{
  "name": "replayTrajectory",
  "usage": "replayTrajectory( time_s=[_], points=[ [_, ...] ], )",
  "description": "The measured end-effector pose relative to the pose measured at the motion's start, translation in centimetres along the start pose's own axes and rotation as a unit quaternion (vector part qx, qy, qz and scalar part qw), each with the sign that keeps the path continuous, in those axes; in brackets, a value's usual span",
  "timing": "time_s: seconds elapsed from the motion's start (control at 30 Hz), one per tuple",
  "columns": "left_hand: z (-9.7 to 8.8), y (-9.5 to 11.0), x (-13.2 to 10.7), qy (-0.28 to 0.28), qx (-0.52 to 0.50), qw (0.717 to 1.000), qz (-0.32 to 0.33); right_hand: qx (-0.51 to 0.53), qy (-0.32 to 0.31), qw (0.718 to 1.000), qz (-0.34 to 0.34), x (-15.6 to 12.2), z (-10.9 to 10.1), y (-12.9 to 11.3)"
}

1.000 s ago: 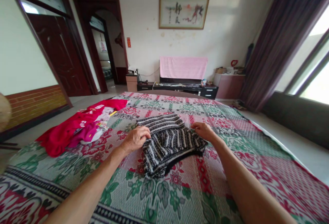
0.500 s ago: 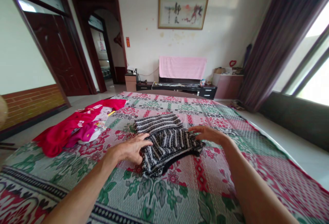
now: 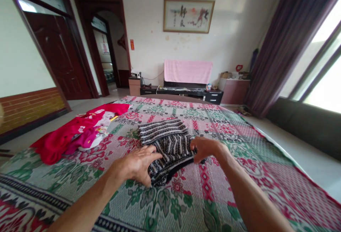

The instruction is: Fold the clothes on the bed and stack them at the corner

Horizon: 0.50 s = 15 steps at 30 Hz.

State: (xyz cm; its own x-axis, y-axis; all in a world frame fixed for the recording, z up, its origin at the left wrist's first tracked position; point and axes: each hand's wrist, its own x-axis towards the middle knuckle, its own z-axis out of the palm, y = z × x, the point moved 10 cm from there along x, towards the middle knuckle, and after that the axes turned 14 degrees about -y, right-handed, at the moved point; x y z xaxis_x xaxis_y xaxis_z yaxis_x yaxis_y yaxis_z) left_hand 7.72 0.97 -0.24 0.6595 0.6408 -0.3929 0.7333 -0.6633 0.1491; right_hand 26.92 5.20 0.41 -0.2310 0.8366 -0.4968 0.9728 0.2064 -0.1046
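Observation:
A black-and-white striped knit garment (image 3: 170, 141) lies folded on the patterned bedspread (image 3: 160, 210) in front of me, its upper part turned over in a flat band. My left hand (image 3: 140, 162) rests on the garment's left side, fingers spread and thumb apart near the lower left corner. At the right edge, my right hand (image 3: 205, 149) has its fingers curled on the fabric, with the thumb lower down; the fingertips are partly hidden. A dark strip of cloth shows along the garment's lower edge.
A heap of red, pink and white clothes (image 3: 80, 129) lies on the left of the bed. Beyond the far edge stand a low black cabinet (image 3: 215, 97) and a pink cloth (image 3: 188, 70) over a screen. A dark curtain (image 3: 277, 47) hangs at the right.
My right hand has moved left and down onto the garment's right edge, its fingers curling in. The left hand has shifted slightly right and lower, still spread.

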Motion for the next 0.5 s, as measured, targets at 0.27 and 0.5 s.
replayTrajectory(
  time_s=[0.27,0.5],
  points=[
    [0.8,1.5,0.5,-0.005,0.013,1.000,-0.026,-0.035,0.030,0.999,-0.005,0.6,0.3,-0.9],
    [-2.0,0.3,0.9,0.088,-0.023,0.996,-0.002,-0.038,0.071,0.997,-0.014,1.3,-1.2,-0.2]
  ],
)
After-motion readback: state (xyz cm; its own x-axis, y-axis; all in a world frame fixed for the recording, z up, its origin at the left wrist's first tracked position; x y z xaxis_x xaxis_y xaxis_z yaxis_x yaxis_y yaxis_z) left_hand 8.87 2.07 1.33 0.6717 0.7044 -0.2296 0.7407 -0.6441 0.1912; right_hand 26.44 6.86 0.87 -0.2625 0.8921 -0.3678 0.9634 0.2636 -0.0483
